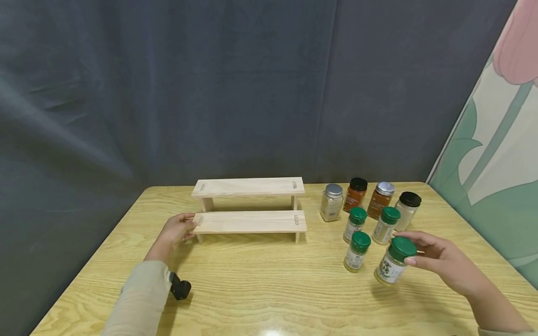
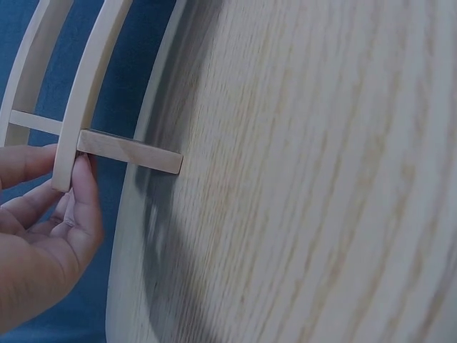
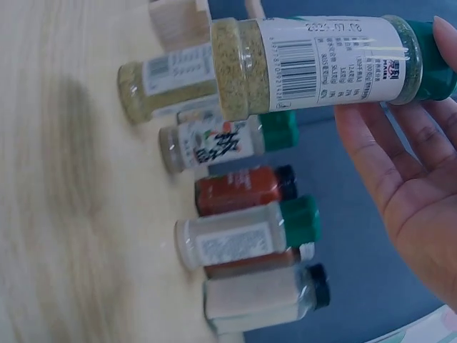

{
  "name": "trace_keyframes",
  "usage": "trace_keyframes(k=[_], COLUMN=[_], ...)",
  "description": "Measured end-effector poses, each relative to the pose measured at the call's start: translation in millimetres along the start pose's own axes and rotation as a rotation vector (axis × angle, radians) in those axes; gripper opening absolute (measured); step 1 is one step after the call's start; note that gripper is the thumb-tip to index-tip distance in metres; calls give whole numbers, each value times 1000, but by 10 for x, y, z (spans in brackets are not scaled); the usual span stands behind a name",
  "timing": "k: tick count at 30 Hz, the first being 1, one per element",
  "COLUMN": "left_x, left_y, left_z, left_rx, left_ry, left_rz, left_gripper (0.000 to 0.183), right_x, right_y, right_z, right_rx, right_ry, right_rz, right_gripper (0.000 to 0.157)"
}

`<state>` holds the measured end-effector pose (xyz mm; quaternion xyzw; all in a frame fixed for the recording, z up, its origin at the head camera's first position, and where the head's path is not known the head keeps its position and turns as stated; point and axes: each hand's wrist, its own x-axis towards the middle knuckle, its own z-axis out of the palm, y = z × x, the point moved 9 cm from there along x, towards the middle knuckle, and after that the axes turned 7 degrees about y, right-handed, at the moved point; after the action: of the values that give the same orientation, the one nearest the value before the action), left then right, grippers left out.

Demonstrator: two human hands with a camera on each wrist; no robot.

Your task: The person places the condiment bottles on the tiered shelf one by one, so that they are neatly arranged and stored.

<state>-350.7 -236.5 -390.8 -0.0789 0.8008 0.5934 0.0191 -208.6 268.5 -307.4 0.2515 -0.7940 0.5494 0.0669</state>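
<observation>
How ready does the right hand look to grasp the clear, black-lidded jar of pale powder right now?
Probably not: the right hand is busy gripping a clear, round, green-lidded jar. Once free, it could likely reach the pale-powder jar, which stands just beyond, at the group's right edge.

Free passage along the tabletop [image 1: 260, 280] before the wooden rack [image 1: 250, 222], barrier of jars [image 1: 382, 230] at right

On the left, a creased, pale greyish-beige sleeve [image 1: 138, 296] is worn, and a small, rounded black device [image 1: 180, 289] is mounted at its cuff [image 1: 160, 271]; on the right, a pale sleeve edge [image 1: 500, 332] is glimpsed.
</observation>
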Motion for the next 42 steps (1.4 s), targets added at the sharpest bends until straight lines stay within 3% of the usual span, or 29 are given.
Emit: trace_keyframes(k=[10,15,20,42], left_x=[26,38,48,69], left_y=[-28,-49,-69,-79], left_z=[-44,-40,-40,-45], left_rx=[-25,-59,-70,-94], left_ry=[20,36,45,47], left_rz=[-18,-23,-39,-56], left_gripper=[45,44,43,43], right_x=[165,286,422,1068], right_y=[-327,-459,-589,-715], right_z=[146,245,402,928], right_rx=[130,136,249,290], right_ry=[-50,-69,-129,-104], right_rz=[-108,-142,-206,-182], right_gripper=[50,50,52,41])
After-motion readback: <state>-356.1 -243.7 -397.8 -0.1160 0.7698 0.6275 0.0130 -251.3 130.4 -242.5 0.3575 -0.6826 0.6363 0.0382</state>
